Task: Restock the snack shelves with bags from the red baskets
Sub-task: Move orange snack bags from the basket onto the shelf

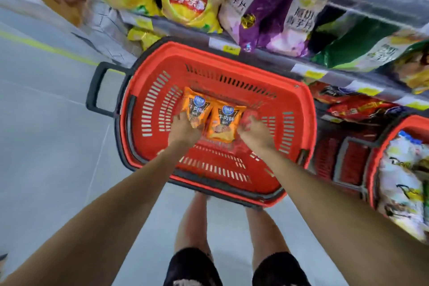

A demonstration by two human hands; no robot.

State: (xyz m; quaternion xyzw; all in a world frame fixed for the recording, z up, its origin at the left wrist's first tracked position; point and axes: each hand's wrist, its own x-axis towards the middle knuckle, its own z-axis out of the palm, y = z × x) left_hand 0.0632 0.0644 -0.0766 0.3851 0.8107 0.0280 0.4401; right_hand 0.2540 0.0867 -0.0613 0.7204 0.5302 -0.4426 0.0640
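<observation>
While both arms reach down into the red basket on the floor, the left hand grips the lower end of the left orange bag. The right hand is just beside the right orange bag, but its fingers are blurred and I cannot tell if it holds anything. The snack shelves stand behind the basket.

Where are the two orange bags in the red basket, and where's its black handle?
left orange bag (196, 106): head view, on its printed front.
right orange bag (227, 121): head view, on its printed front.
black handle (92, 90): head view, on its outer bar.
</observation>
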